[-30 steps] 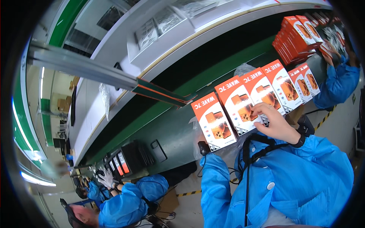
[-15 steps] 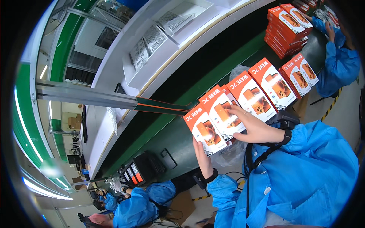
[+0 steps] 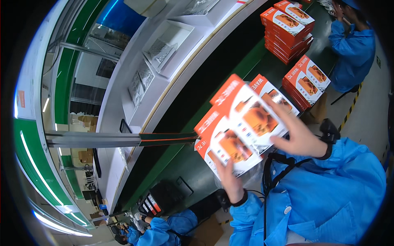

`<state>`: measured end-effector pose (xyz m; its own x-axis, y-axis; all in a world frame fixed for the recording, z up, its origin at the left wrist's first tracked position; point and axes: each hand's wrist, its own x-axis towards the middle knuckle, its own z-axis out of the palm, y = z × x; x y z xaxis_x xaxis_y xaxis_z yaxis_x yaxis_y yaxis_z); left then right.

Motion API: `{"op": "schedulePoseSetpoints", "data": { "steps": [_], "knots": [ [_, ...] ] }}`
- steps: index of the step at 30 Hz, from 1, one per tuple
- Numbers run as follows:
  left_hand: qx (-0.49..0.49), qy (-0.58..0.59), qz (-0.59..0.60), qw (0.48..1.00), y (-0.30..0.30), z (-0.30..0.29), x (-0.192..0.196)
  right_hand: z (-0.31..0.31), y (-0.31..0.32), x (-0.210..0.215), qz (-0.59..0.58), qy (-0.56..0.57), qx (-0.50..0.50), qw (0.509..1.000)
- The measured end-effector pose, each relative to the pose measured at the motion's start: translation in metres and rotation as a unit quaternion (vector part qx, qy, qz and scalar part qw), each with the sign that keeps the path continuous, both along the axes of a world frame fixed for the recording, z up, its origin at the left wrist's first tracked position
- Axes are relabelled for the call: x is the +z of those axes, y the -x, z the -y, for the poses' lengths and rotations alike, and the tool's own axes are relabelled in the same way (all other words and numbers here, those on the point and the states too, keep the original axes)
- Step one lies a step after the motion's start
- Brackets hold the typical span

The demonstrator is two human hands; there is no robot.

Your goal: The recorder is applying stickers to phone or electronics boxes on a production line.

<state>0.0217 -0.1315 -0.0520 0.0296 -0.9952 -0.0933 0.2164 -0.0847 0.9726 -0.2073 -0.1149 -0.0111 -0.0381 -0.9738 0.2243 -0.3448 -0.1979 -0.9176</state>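
Honestly, looks about midway to me. Far left, black pile (image 3: 166, 194) on green bench (image 3: 203, 175). Left hand (image 3: 230, 182) has fingers over lower part of overlapping orange-white boxes (image 3: 230, 141); can't tell if clamped. Three bunched in front of person, bit skewed, so squaring up probably left. Right hand (image 3: 296, 133) on rightmost of bunch, blurry, grip unclear too. Just behind, another box (image 3: 272, 92) not gathered in. Low double stack (image 3: 307, 84) and taller pile (image 3: 287, 30) look sorted, near co-worker (image 3: 355, 55).
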Motion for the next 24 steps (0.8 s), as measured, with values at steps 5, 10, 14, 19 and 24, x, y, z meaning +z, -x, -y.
{"op": "schedulePoseSetpoints", "data": {
  "steps": [5,10,14,19,24],
  "knots": [
    [-0.069,-0.073,0.052,0.994,0.064,0.011,-0.036,0.008,0.057,-0.059,-0.111,-0.033,-0.095,0.989],
    [0.008,-0.096,-0.046,0.994,0.076,0.006,-0.048,0.027,0.08,-0.076,0.203,-0.125,0.069,0.969],
    [0.019,-0.113,-0.111,0.987,0.097,0.002,-0.054,0.017,0.111,-0.069,0.265,-0.119,0.053,0.955],
    [-0.053,-0.086,-0.042,0.994,0.186,-0.025,-0.044,-0.021,0.205,-0.058,0.325,-0.099,0.004,0.94],
    [-0.135,0.003,-0.007,0.991,0.316,-0.014,-0.095,-0.016,0.319,-0.076,0.363,-0.163,-0.039,0.917]
  ]
}}
